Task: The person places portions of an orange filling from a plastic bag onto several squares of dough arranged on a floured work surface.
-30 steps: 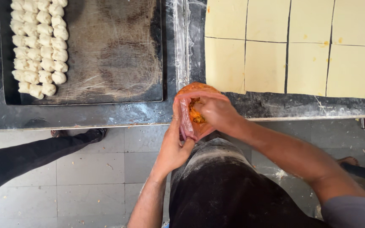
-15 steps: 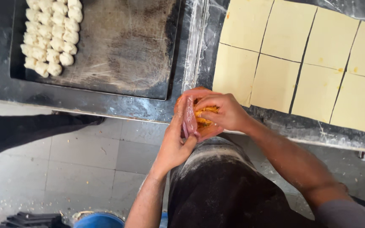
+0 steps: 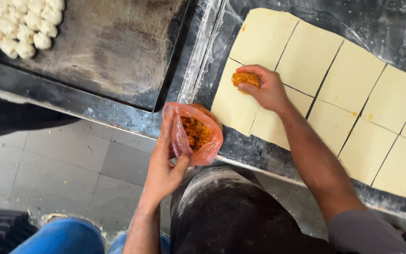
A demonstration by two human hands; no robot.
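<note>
From where I sit watching the head view, I take the sheet of pale dough squares point(image 3: 344, 94) as my landmark, cut into a grid and lying flat on the dark floured counter point(image 3: 391, 28). My right hand point(image 3: 266, 89) is down on the near-left part of that sheet, fingers curled together around a small clump of orange shredded filling point(image 3: 245, 77), pinching it against a square close to the sheet's left edge; the grip looks closed over the clump, though the thumb's underside is hidden from me. I judge the fingers stay bunched so the loose shreds land as one mound and not scattered over the cut lines. My left hand point(image 3: 165, 164) is off the counter's edge, just left of and below the sheet's near-left corner, holding a thin pinkish plastic bag point(image 3: 191, 134) of the same orange filling; thumb and fingers are wrapped about the bag's side and its mouth is turned up and open. I reckon it is kept that close and open-mouthed so the other hand can reach in easily, and held beyond the counter so that it does not sit on the dough. Well to the left of the sheet, past a pale floured strip, lies a dark baking tray point(image 3: 118, 51), and in its far-left corner sit rows of small white shaped dough pieces point(image 3: 22, 23), kept apart from the uncut work.
</note>
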